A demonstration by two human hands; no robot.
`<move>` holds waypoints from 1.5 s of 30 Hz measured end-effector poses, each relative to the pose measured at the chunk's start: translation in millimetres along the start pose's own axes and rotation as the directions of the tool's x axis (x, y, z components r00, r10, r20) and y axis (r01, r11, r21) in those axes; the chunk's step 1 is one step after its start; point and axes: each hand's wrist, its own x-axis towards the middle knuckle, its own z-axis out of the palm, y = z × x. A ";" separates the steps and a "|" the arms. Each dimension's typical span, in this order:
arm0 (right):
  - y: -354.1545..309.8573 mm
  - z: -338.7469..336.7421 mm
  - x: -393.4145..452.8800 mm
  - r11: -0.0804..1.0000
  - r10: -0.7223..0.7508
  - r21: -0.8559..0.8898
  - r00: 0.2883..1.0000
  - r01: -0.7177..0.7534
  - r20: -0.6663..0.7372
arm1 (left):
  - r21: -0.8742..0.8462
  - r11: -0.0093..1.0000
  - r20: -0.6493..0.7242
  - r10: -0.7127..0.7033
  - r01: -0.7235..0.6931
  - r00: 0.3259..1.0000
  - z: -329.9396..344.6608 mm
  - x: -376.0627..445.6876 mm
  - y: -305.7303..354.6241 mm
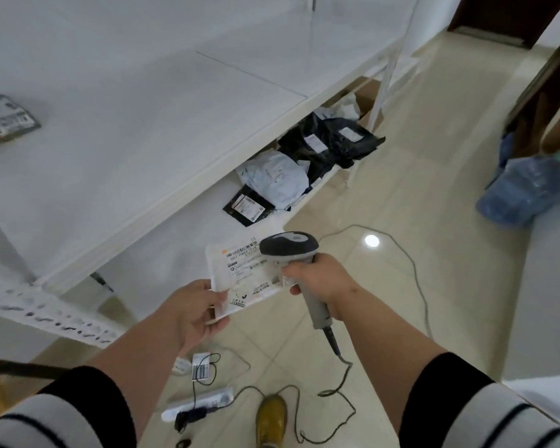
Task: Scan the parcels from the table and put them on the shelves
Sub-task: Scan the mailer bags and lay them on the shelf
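My left hand [193, 313] grips a flat white parcel [240, 273] by its near corner, label side up with a barcode showing. My right hand [320, 278] holds a grey and black handheld scanner [288, 245] by its handle, its head hovering over the parcel's label. Both are held in front of the white shelf unit [181, 185]. On the lower shelf lie several parcels: a small black one [248, 205], a pale blue-white bag [272, 177] and black bags [327, 142]. Another parcel [8, 119] lies on the upper shelf at far left.
The scanner's cable [414, 273] loops across the tiled floor. A power strip [198, 404] and a small adapter lie near my yellow shoe [272, 418]. A blue water bottle [524, 189] lies on the floor at right, beside a dark wooden door frame.
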 end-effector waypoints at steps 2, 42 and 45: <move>-8.0 -3.1 35.8 1.000 0.024 0.007 1.000 -0.024 -0.014 | -0.046 0.999 0.011 -0.023 0.023 1.000 9.9 28.3 12.8; -61.0 96.3 597.7 0.935 -0.319 -0.073 0.913 0.347 0.253 | -0.311 0.895 -0.338 0.209 -0.319 0.918 19.6 504.6 172.6; -44.9 91.4 592.4 0.954 -0.237 -0.117 0.933 0.277 0.272 | -0.247 0.938 -0.296 0.167 -0.244 0.940 19.9 496.4 154.4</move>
